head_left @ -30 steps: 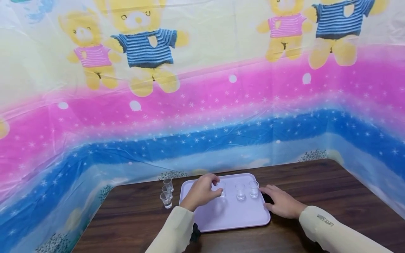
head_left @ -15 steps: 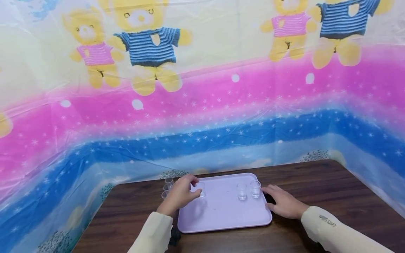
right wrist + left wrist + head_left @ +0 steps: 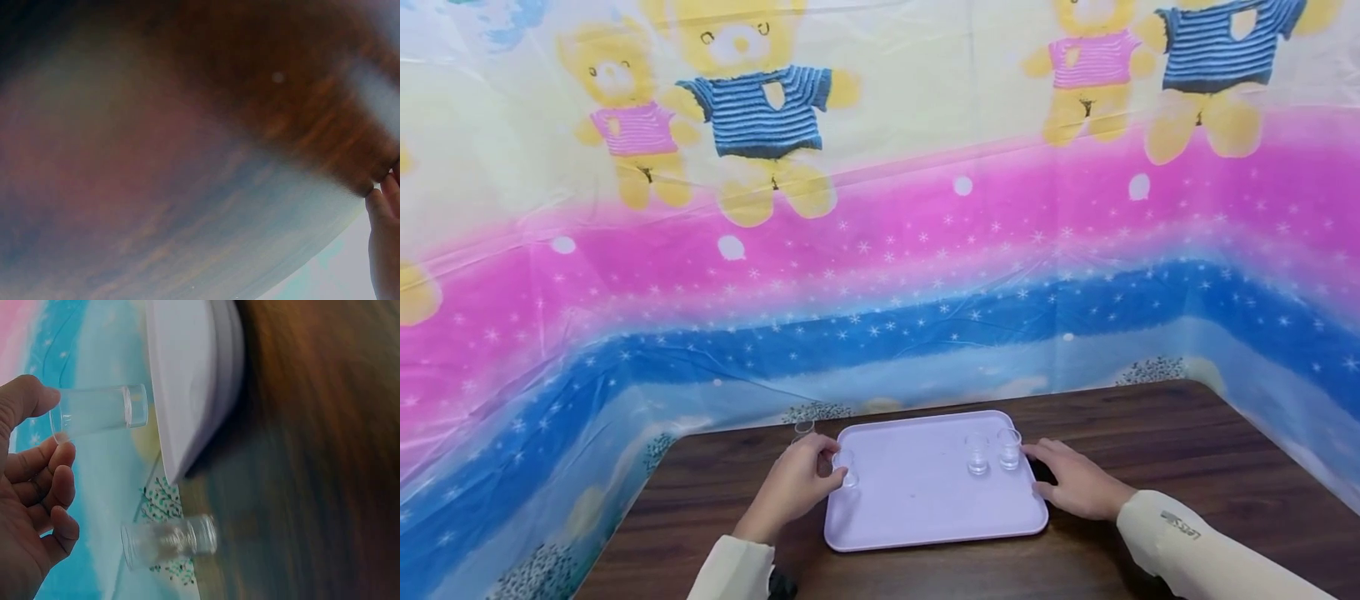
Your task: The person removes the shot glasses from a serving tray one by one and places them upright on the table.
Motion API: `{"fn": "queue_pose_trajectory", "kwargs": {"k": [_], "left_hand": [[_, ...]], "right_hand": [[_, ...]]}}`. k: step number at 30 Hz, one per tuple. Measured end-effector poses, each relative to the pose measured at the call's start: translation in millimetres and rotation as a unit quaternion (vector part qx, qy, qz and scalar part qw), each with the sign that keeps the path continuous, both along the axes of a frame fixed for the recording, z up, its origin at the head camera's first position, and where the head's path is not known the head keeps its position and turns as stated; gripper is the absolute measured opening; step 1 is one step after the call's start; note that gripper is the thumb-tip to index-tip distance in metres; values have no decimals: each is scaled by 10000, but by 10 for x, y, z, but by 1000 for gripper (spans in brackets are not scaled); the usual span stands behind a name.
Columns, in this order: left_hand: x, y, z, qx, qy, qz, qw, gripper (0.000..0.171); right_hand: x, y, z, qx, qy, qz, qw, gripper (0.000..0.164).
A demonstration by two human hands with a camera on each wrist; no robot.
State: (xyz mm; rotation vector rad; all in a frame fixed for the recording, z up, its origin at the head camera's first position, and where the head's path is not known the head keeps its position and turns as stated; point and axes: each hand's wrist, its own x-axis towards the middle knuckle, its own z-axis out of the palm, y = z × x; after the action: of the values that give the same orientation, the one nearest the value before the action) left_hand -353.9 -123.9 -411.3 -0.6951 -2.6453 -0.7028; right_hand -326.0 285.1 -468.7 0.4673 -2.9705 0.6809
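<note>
"How is the left hand (image 3: 790,486) gripping?"
"Thumb and fingers are parting only a cup's width, pinching a clear cup (image 3: 94,412) by its rim, raised at the tray's (image 3: 936,518) nine o'clock edge."
"The right hand (image 3: 1081,483)?"
"Resting loosely at three o'clock."
"Around?"
"Two cups (image 3: 977,458) are standing at two; another cup (image 3: 805,427), at ten, is hiding partly behind the left hand."
</note>
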Motion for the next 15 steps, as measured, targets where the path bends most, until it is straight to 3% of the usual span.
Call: {"fn": "queue_pose_trajectory", "kwargs": {"k": [5, 15], "left_hand": [[60, -139, -21, 165, 142, 73, 9997, 23], [169, -374, -67, 186, -2, 362, 9992, 25]], "right_hand": [[-5, 6, -4, 23, 16, 9, 10000, 54], [-16, 4, -17, 62, 64, -12, 10000, 53]]}}
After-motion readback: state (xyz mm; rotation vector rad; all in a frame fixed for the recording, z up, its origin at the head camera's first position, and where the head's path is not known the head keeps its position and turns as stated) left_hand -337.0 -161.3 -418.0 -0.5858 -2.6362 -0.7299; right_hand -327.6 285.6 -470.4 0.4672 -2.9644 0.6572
